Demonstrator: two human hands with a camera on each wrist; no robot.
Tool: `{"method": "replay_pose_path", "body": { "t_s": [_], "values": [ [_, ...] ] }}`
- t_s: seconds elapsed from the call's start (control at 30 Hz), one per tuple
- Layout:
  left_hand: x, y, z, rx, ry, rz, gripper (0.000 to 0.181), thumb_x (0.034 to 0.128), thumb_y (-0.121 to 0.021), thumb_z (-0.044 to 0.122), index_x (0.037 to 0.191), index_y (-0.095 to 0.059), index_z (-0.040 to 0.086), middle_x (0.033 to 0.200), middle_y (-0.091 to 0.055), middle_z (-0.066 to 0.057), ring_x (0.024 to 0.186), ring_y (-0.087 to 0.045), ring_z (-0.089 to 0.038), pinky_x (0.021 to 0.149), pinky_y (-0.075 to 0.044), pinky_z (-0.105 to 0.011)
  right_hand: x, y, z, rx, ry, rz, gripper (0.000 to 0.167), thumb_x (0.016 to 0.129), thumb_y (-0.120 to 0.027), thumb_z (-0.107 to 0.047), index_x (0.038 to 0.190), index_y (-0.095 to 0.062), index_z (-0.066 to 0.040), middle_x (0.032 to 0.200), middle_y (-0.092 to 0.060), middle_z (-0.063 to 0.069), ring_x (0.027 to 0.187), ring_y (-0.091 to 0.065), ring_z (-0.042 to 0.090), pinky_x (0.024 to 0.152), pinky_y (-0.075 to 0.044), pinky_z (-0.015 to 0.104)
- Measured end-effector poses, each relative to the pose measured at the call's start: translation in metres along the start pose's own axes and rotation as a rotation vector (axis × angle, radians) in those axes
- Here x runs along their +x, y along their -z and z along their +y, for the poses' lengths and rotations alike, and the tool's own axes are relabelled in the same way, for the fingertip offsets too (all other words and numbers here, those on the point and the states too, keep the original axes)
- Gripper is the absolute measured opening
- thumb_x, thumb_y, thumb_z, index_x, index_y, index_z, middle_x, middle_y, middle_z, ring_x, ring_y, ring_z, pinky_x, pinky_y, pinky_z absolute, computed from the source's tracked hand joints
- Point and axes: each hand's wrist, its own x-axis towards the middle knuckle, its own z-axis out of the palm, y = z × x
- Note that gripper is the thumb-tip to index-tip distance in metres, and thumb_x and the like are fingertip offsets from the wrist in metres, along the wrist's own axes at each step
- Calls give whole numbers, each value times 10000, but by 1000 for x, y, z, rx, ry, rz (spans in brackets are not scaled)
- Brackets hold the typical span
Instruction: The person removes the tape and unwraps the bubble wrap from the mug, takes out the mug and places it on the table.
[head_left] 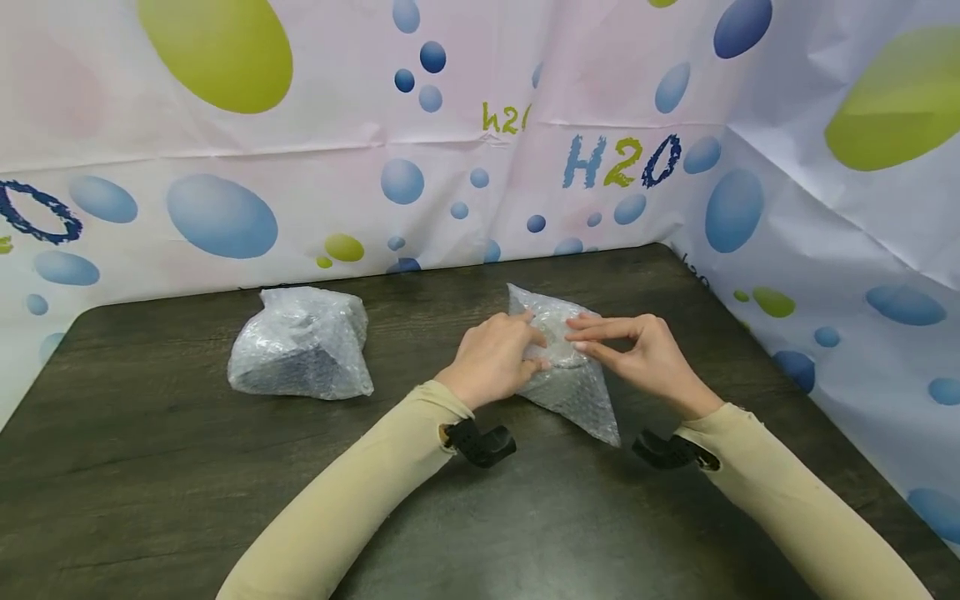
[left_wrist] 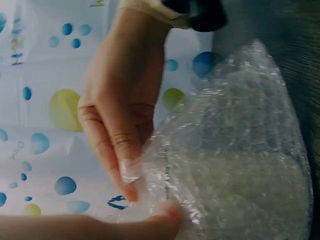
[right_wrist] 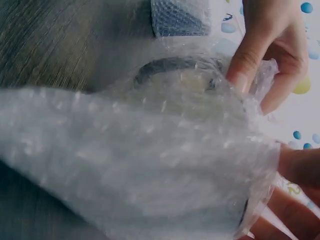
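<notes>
A clear bubble-wrap package (head_left: 570, 392) lies on the dark table, with one pointed corner toward the person. My left hand (head_left: 495, 354) grips its wrap from the left, the thumb and fingers bent into the plastic. From the right, my right hand (head_left: 652, 358) pinches the upper part of the same wrap between thumb and fingertips. In the right wrist view, a dark curved band shows through the bubble wrap (right_wrist: 165, 145), around something pale. What the pale thing is cannot be told through the plastic. The left wrist view shows the right hand (left_wrist: 125, 100) at the edge of the wrap.
A second bubble-wrapped package (head_left: 300, 346) with something dark inside stands on the table (head_left: 150, 467) to the left. Behind and along the right side hangs a white sheet (head_left: 337, 167) printed with blue and green ovals. Each wrist wears a black camera mount.
</notes>
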Motion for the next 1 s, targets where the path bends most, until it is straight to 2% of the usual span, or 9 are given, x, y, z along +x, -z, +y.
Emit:
{"method": "replay_pose_path", "body": {
  "t_s": [0.17, 0.33, 0.47, 0.63, 0.77, 0.83, 0.87, 0.93, 1.0],
  "values": [
    [1, -3, 2, 16, -39, -17, 335, 939, -603, 339, 1225, -671, 177, 1490, -409, -129, 1249, -521, -312, 790, -558, -420, -2, 5, 1, -91, 31, -4, 219, 824, -715, 21, 1010, -766, -82, 1136, -699, 114, 1161, -599, 285, 745, -547, 187],
    [0, -4, 1, 26, -42, 3, 386, 929, -565, 406, 1219, -676, 176, 1482, -423, -125, 1237, -528, -313, 736, -565, -433, -2, 7, 2, -106, 45, -41, 213, 839, -714, -14, 1031, -761, -96, 1181, -683, 94, 1196, -585, 213, 759, -560, 237],
    [1, -6, 0, 27, -34, 41, 408, 920, -574, 469, 1192, -697, 191, 1460, -460, -106, 1168, -576, -301, 665, -569, -390, -4, 8, 4, -115, 86, -49, 245, 835, -710, 4, 1057, -751, -92, 1204, -670, 109, 1215, -572, 182, 751, -543, 184],
    [4, -8, 2, 42, -3, 120, 358, 892, -629, 453, 1094, -744, 181, 1378, -549, -106, 1014, -641, -268, 529, -527, -304, -7, 5, 11, -186, 256, -33, 362, 774, -718, 100, 1091, -731, -73, 1224, -651, 159, 1244, -546, 118, 854, -459, 77],
    [5, -9, 5, 36, 45, 124, 338, 880, -639, 428, 1060, -756, 167, 1351, -573, -104, 970, -666, -245, 528, -535, -307, -10, 2, 16, -272, 392, -32, 430, 756, -703, 146, 1137, -700, -52, 1268, -620, 171, 1264, -534, 161, 951, -417, 94],
    [5, -9, 7, 31, 65, 113, 333, 881, -641, 425, 1057, -757, 167, 1347, -579, -96, 932, -676, -229, 532, -538, -306, -12, 2, 17, -343, 430, -38, 451, 760, -704, 141, 1167, -676, -53, 1308, -589, 161, 1139, -619, 197, 877, -472, 122],
    [5, -9, 7, 28, 71, 109, 331, 881, -641, 425, 1054, -758, 169, 1351, -576, -94, 914, -680, -223, 519, -530, -295, -13, 2, 16, -386, 441, -43, 401, 812, -686, 97, 1182, -661, -56, 1319, -573, 157, 1052, -650, 203, 821, -500, 148],
    [5, -8, 7, 25, 78, 102, 331, 882, -641, 429, 1055, -758, 172, 1360, -569, -92, 905, -678, -227, 486, -506, -274, -13, 3, 14, -489, 471, -52, 427, 797, -711, 78, 1195, -635, -58, 1309, -555, 156, 930, -665, 217, 727, -533, 218],
    [5, -7, 6, 24, 81, 103, 327, 880, -644, 431, 1052, -759, 177, 1364, -566, -89, 895, -677, -228, 453, -474, -252, -12, 4, 12, -598, 520, -71, 493, 751, -749, 84, 1202, -609, -56, 1291, -547, 162, 893, -661, 230, 681, -548, 290]
  ]
}}
